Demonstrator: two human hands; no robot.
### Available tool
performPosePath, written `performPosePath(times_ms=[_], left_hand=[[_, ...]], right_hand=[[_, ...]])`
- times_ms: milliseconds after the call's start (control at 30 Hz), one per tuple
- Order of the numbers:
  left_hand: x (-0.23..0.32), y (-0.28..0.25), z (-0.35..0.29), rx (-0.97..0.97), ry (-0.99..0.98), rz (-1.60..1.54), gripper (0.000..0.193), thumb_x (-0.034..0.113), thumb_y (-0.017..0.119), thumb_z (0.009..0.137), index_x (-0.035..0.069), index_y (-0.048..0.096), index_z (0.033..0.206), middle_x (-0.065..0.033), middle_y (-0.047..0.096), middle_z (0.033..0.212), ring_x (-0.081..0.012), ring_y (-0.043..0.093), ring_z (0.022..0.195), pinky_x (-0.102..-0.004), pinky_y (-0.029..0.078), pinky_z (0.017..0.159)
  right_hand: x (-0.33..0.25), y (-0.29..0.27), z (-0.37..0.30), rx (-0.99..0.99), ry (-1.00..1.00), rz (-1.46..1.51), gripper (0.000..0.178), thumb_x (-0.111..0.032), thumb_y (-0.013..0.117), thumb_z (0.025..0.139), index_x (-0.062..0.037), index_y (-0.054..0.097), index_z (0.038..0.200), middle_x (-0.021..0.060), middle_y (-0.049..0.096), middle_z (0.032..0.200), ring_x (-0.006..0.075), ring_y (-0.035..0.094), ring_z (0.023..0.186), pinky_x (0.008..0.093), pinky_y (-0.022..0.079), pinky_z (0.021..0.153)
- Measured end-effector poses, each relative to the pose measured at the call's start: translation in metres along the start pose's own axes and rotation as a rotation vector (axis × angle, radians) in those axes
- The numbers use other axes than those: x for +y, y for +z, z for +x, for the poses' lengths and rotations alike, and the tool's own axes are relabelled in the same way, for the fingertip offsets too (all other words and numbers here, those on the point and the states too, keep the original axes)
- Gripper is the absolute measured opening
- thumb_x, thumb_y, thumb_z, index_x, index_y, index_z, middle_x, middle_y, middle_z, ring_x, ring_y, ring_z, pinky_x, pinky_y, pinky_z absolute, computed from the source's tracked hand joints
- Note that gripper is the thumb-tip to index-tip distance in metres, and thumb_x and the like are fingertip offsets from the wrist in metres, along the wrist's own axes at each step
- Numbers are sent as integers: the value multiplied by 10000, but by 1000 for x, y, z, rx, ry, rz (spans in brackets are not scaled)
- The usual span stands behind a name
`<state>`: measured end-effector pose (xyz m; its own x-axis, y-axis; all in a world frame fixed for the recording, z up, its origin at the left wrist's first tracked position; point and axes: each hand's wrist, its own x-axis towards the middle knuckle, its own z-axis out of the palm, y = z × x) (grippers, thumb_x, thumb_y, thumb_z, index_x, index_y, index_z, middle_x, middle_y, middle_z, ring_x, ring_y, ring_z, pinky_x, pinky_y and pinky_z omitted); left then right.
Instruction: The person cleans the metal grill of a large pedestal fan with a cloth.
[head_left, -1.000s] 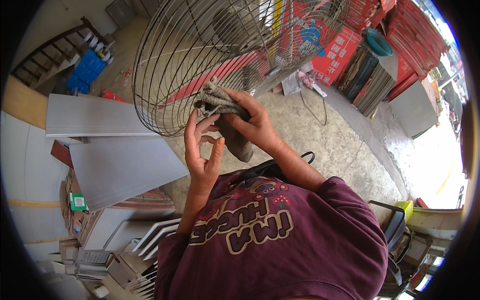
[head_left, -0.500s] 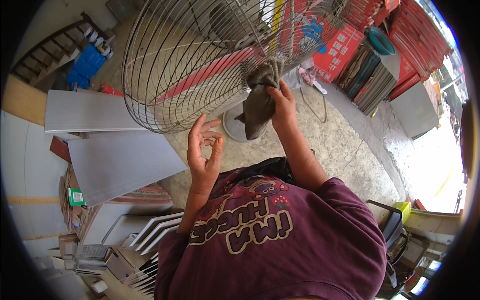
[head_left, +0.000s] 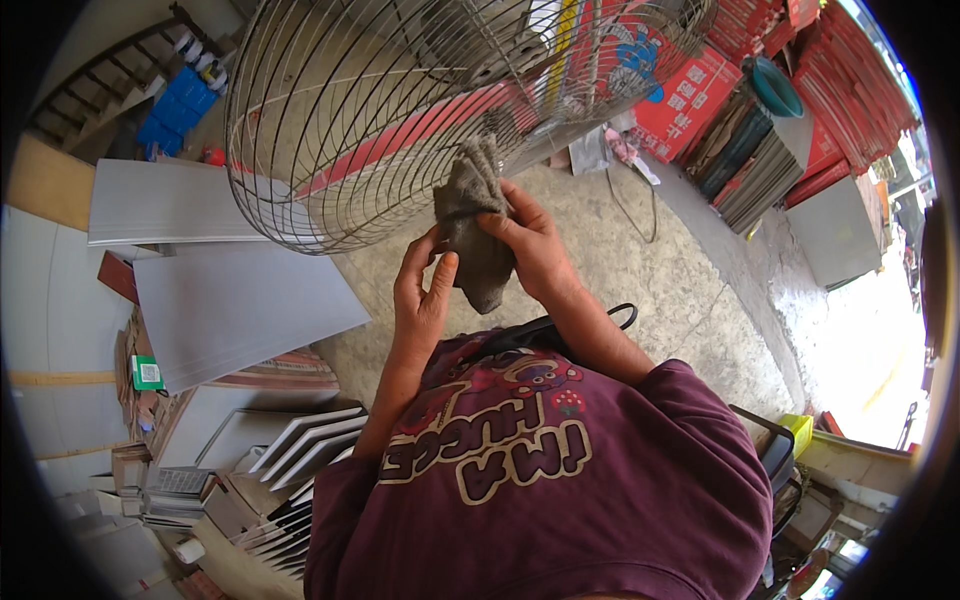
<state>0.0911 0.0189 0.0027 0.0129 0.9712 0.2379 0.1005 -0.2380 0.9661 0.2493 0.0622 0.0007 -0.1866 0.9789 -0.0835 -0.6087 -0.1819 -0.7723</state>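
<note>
A dark grey-brown rag (head_left: 478, 255), bunched and damp-looking, hangs in front of my body. My right hand (head_left: 540, 245) grips its right side, thumb across the front. At the rag's left edge is my left hand (head_left: 420, 290), its thumb in front and its fingertips partly hidden behind the cloth. Just beyond both hands stands the large wire guard of a fan (head_left: 350, 140), its curved bars close to the rag's top.
Grey flat panels (head_left: 245, 310) lie to the left. White-edged boards (head_left: 305, 440) lean at lower left. Red cartons (head_left: 690, 100) and stacked flat sheets (head_left: 755, 170) stand at far right. Blue boxes (head_left: 180, 115) sit by a stair railing (head_left: 105, 85).
My right hand has brought the rag left and nearer to my body. The left hand, formerly apart with fingers spread, has come in and taken the rag's left edge.
</note>
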Motion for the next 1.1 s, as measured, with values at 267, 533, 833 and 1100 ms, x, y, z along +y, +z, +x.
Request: performPosePath(times_ms=[267,533,833,1100], left_hand=[[2,16,1,189,-85,-364,296,65,593,922,-44,525,1189,-67,601,1070,-106,547,961,-235,427,866],[5,20,-9,238,20,-290,207,19,625,887,-17,547,1075,-23,571,971,-75,524,864,-213,430,795],[9,10,-6,211,51,-244,195,24,631,882,-1,543,1055,-14,564,944,-74,521,840,-219,439,765],[11,7,-2,171,114,-202,225,69,662,877,1,535,1049,-5,573,914,-65,521,813,-213,442,747]], right_hand=[[0,-4,-17,-85,-10,-225,500,-38,631,866,-11,455,1333,26,581,1185,94,518,1086,249,416,948],[4,-7,-27,-114,-1,-235,500,-38,632,869,-9,446,1333,15,564,1181,90,505,1083,244,412,950],[18,-3,-30,-114,-86,-352,504,-30,633,864,-5,444,1330,39,550,1200,100,478,1112,253,399,960],[23,9,-30,-88,-450,-848,523,30,606,778,5,468,1282,146,542,1071,274,555,1011,303,440,882]])
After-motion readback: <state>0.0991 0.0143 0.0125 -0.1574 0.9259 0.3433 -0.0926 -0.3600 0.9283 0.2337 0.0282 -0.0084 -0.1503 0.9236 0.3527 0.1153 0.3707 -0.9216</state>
